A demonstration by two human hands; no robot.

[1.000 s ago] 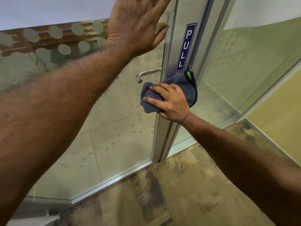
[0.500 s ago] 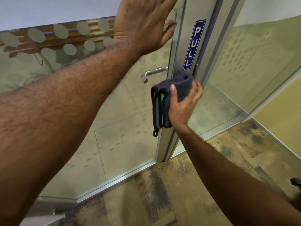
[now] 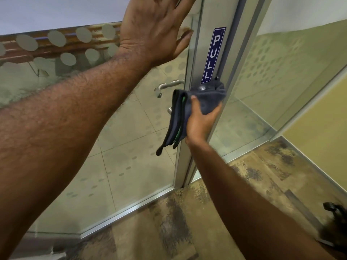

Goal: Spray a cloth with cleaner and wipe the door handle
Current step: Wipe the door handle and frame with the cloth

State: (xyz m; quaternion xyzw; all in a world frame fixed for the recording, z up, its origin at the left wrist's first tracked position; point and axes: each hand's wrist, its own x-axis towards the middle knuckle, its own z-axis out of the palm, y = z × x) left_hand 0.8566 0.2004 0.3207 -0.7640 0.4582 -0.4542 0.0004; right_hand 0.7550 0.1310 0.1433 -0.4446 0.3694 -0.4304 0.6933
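Note:
My right hand (image 3: 201, 121) grips a folded dark grey cloth (image 3: 204, 96) and presses it over the near door handle on the metal door frame (image 3: 208, 19), just below the blue PULL sticker (image 3: 213, 55). The handle under the cloth is mostly hidden. Loose folds with a green edge hang down to the left. The far-side lever handle (image 3: 169, 85) shows through the glass. My left hand (image 3: 155, 27) lies flat and spread against the glass door, high up beside the frame.
The glass door (image 3: 116, 128) has frosted dots and a metal bottom rail. A second glass panel (image 3: 281, 76) stands to the right. Mottled brown carpet (image 3: 187, 222) covers the floor. A dark object (image 3: 336, 220) sits at the lower right edge.
My right hand turned from lying on top of the cloth to gripping it from below, and the cloth's folds now hang down to the left. My left hand stays on the glass.

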